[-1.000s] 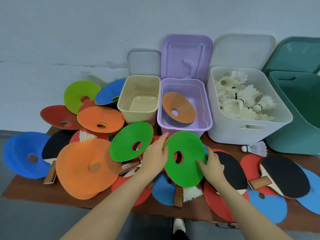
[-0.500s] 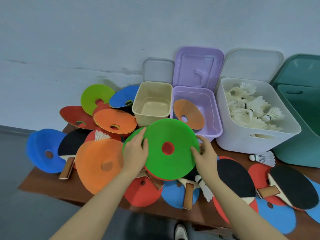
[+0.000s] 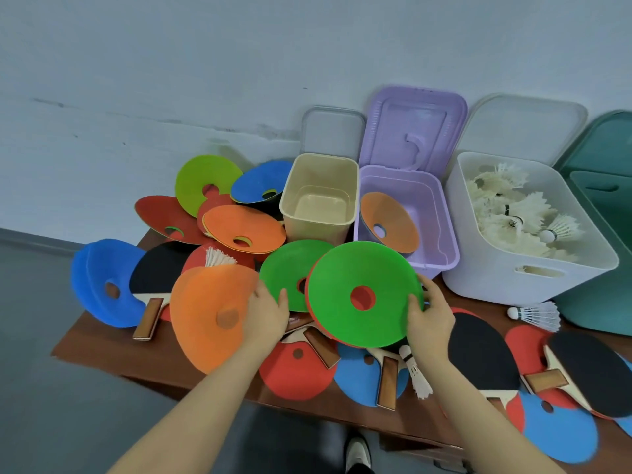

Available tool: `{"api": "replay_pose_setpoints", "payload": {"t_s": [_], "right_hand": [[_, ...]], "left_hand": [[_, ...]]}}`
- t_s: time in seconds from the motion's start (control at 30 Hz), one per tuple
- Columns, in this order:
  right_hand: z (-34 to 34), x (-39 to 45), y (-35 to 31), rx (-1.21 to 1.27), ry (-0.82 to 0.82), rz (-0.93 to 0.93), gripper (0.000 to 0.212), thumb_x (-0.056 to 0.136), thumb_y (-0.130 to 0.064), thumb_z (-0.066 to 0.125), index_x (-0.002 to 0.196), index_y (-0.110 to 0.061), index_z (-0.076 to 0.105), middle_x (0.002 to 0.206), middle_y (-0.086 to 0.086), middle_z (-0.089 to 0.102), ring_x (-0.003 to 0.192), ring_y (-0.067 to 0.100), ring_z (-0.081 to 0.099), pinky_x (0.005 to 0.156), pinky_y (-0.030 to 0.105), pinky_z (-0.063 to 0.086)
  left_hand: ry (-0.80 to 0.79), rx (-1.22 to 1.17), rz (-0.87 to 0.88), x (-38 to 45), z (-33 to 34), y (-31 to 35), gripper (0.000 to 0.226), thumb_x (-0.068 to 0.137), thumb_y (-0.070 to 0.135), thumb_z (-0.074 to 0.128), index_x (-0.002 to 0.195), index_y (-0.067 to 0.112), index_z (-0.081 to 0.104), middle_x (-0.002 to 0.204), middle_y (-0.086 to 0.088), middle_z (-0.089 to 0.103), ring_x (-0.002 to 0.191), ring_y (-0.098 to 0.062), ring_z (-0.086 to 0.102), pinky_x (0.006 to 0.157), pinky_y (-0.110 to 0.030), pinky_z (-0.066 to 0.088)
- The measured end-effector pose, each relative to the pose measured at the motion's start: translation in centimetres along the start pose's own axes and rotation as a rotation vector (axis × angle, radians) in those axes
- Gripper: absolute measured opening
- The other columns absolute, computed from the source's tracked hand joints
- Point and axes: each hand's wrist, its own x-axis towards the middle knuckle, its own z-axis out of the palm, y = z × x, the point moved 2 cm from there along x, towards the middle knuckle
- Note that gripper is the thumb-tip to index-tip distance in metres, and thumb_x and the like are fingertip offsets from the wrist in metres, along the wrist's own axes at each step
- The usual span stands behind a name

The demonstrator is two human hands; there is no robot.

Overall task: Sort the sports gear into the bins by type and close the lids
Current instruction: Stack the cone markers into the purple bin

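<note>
Hands work over a cluttered desk (image 3: 102,340): the right hand (image 3: 429,321) pinches the near-right rim of a green disc cone (image 3: 364,294) stacked on a red one, just in front of the purple bin (image 3: 403,217), which holds one orange cone (image 3: 390,222). The left hand (image 3: 268,311), fingers loosely spread, rests where a second green cone (image 3: 290,271) meets a large orange cone (image 3: 208,313). Four open bins stand behind: cream (image 3: 319,196), purple, white (image 3: 523,234) full of shuttlecocks, teal (image 3: 605,254). Three loose shuttlecocks show.

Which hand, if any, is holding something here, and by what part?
The right hand grips the green disc cone by its right rim. The left hand rests on the pile; whether it grips anything is unclear.
</note>
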Motion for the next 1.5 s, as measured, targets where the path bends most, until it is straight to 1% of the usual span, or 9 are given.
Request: {"api": "replay_pose_setpoints", "payload": {"t_s": [0.17,0.23,0.37,0.47,0.7,0.9,1.13,1.33,1.5], "right_hand": [[-0.1,-0.1,-0.4,0.035,-0.004,-0.004,0.035,0.091,-0.004,0.05,0.121,-0.019,0.058,0.086,-0.011,0.06,0.07,0.0,0.053,0.055,0.006,0.039],[-0.1,-0.1,-0.4,0.048,0.003,-0.004,0.036,0.09,-0.005,0.05,0.121,-0.02,0.058,0.092,-0.004,0.063,0.073,0.002,0.054,0.058,0.011,0.04],[-0.1,0.0,-0.3,0.057,0.013,-0.028,0.036,0.09,-0.005,0.051,0.122,-0.021,0.057,0.095,0.002,0.063,0.075,0.006,0.054,0.061,0.018,0.04],[0.2,-0.5,-0.2,0.014,0.001,-0.041,0.037,0.091,-0.006,0.05,0.124,-0.019,0.056,0.094,0.003,0.062,0.074,0.013,0.054,0.061,0.022,0.04],[2.3,-1.8,2.8,-0.129,-0.042,0.047,0.035,0.089,-0.004,0.051,0.123,-0.01,0.055,0.114,0.011,0.063,0.102,0.028,0.056,0.086,0.035,0.043],[5.3,-1.8,3.3,-0.476,-0.171,-0.022,0.046,0.088,-0.015,0.057,0.133,-0.016,0.048,0.118,0.015,0.047,0.107,0.034,0.045,0.093,0.044,0.033],[4.7,-2.9,3.6,-0.246,-0.222,-0.058,0.054,0.087,-0.009,0.057,0.138,-0.019,0.041,0.125,0.005,0.056,0.116,0.024,0.051,0.104,0.047,0.031],[2.8,-3.3,0.4,-0.237,-0.082,-0.249,0.056,0.083,-0.008,0.062,0.135,-0.018,0.045,0.084,-0.006,0.055,0.075,0.016,0.051,0.085,0.045,0.039],[1.6,-1.6,-2.5,-0.246,-0.015,-0.376,0.05,0.085,-0.012,0.059,0.133,-0.016,0.046,0.085,-0.007,0.055,0.074,0.016,0.047,0.078,0.035,0.028]], "left_hand": [[0.073,-0.288,0.146,-0.3,-0.4,0.7,0.053,0.087,0.001,0.055,0.137,0.011,0.04,0.127,-0.009,0.056,0.117,-0.027,0.051,0.098,-0.037,0.042],[0.089,-0.337,0.137,-0.4,-0.7,1.0,0.057,0.088,0.002,0.055,0.141,0.012,0.036,0.129,-0.009,0.055,0.113,-0.027,0.053,0.099,-0.04,0.043],[0.038,-0.326,0.299,-0.8,-1.0,1.4,0.048,0.091,0.006,0.05,0.135,0.023,0.048,0.107,-0.002,0.062,0.086,-0.018,0.056,0.079,-0.033,0.047],[-0.027,-0.323,0.341,-1.2,-1.2,1.9,0.041,0.095,0.009,0.046,0.133,0.023,0.049,0.109,0.006,0.062,0.091,-0.014,0.055,0.079,-0.026,0.042],[-0.185,-0.014,0.297,-1.1,0.5,1.1,0.055,0.096,0.023,0.047,0.145,0.006,0.028,0.132,-0.014,0.048,0.122,-0.027,0.044,0.098,-0.031,0.033],[-0.209,0.196,0.299,-0.5,0.3,0.3,0.055,0.091,0.026,0.053,0.138,0.006,0.034,0.117,-0.012,0.052,0.109,-0.029,0.051,0.089,-0.04,0.044],[-0.182,0.203,0.319,-0.8,0.3,0.9,0.064,0.091,0.021,0.053,0.146,0.009,0.023,0.115,-0.011,0.048,0.104,-0.03,0.053,0.089,-0.043,0.044],[0.04,-0.067,0.504,-2.4,-1.7,2.2,0.062,0.086,0.009,0.052,0.144,0.017,0.031,0.095,-0.001,0.044,0.084,-0.022,0.05,0.076,-0.041,0.045],[0.16,-0.116,0.596,-2.1,-3.4,5.2,0.06,0.084,0.008,0.054,0.141,0.017,0.038,0.098,-0.003,0.05,0.091,-0.023,0.05,0.08,-0.04,0.042]]}}
